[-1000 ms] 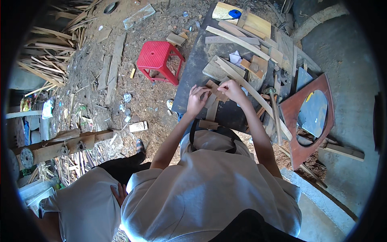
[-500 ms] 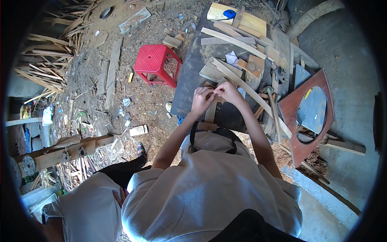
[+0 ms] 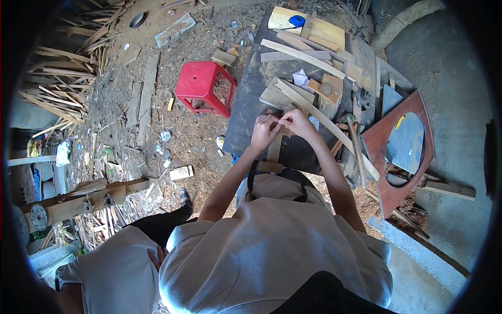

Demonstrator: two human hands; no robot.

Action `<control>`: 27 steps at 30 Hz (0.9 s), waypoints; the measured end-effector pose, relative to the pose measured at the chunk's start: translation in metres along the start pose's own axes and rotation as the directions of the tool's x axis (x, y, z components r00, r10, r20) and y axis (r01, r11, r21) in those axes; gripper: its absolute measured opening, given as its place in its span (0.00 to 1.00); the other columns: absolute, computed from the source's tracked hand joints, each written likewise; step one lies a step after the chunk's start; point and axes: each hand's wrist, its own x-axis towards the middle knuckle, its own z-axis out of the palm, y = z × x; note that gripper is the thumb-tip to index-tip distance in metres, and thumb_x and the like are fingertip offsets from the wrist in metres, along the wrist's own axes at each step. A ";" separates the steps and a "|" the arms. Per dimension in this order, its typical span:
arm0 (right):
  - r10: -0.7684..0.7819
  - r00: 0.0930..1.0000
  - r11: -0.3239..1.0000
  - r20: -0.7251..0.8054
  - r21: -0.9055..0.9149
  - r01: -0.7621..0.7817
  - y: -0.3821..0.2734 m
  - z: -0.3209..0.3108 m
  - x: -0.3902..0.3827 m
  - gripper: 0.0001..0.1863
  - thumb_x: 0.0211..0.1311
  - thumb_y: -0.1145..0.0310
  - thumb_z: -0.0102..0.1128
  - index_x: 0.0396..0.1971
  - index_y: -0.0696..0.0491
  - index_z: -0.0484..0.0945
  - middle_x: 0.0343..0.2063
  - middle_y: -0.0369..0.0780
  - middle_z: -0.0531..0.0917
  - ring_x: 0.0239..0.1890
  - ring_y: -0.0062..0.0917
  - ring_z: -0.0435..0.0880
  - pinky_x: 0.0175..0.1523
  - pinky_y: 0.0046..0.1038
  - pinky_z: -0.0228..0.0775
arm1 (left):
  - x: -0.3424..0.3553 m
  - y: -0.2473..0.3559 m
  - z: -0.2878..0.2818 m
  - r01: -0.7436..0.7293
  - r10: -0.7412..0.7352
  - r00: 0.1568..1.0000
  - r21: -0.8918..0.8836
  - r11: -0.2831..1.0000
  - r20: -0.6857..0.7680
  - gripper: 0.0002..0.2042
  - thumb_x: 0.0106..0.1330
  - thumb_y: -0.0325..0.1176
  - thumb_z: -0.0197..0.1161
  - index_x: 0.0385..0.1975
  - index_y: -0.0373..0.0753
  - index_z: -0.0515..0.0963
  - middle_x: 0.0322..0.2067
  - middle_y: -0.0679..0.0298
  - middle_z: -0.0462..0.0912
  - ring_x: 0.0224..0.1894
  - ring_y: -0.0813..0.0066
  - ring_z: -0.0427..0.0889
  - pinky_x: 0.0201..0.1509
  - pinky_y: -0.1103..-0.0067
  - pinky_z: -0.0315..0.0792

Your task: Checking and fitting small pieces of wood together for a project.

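Over the near part of the dark workbench [image 3: 243, 112], my left hand [image 3: 265, 131] and my right hand [image 3: 298, 124] meet at the fingertips. Both are closed in a pinch, and whatever lies between the fingers is too small to make out. Beneath them a narrow wooden piece [image 3: 274, 150] runs toward me, with a small wood block [image 3: 270, 167] at its near end. Just beyond my hands lie a flat grey board [image 3: 275, 95] and a long pale strip of wood [image 3: 327, 119]. A hammer [image 3: 356, 146] rests to the right of my right hand.
Wood offcuts, a crumpled white paper [image 3: 301, 78] and a blue tape measure [image 3: 297, 21] lie farther up the bench. A red plastic stool [image 3: 197, 81] stands left of it. At right leans a reddish-brown panel [image 3: 376, 137] with an oval opening. Another person [image 3: 117, 267] is at lower left.
The view has shifted very slightly. My hands remain together in nearly the same spot, with only small finger movement.
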 end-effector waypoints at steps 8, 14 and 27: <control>0.134 0.978 0.990 -0.158 -0.009 -0.138 -0.018 -0.013 -0.038 0.17 0.55 0.63 0.68 0.39 0.60 0.81 0.26 0.44 0.83 0.27 0.28 0.82 0.34 0.29 0.73 | 0.000 0.002 -0.004 -0.002 0.002 1.000 -0.065 0.998 0.009 0.05 0.58 0.31 0.65 0.28 0.37 0.79 0.30 0.60 0.82 0.38 0.60 0.80 0.50 0.69 0.68; -0.001 0.804 0.874 -0.595 -0.390 -0.288 0.014 -0.059 -0.121 0.19 0.55 0.64 0.66 0.45 0.58 0.79 0.34 0.46 0.82 0.34 0.35 0.82 0.41 0.33 0.75 | 0.002 0.004 -0.003 -0.026 0.027 0.999 -0.041 0.999 0.025 0.06 0.57 0.31 0.67 0.27 0.37 0.78 0.30 0.60 0.82 0.38 0.61 0.81 0.48 0.71 0.70; 0.601 0.504 0.351 -0.620 -0.362 -0.864 0.090 -0.079 -0.230 0.40 0.53 0.62 0.63 0.66 0.46 0.55 0.61 0.46 0.63 0.59 0.47 0.66 0.54 0.59 0.64 | 0.001 0.003 -0.003 -0.048 0.048 0.999 -0.028 0.998 0.008 0.06 0.58 0.31 0.66 0.26 0.36 0.78 0.28 0.58 0.82 0.36 0.58 0.80 0.47 0.69 0.70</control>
